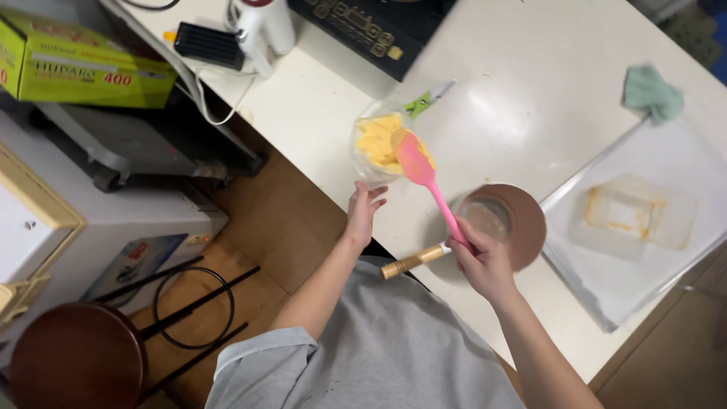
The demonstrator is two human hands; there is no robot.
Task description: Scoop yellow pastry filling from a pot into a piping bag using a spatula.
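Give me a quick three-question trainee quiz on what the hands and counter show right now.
1. True or false: the right hand holds the pink spatula by its handle.
2. What does the left hand touch?
A. green cloth
B. clear bowl of yellow pieces
C. baking tray
3. Fill in: the spatula's blade rests over the ____ pieces.

Key: 1 true; 2 B; 3 yellow.
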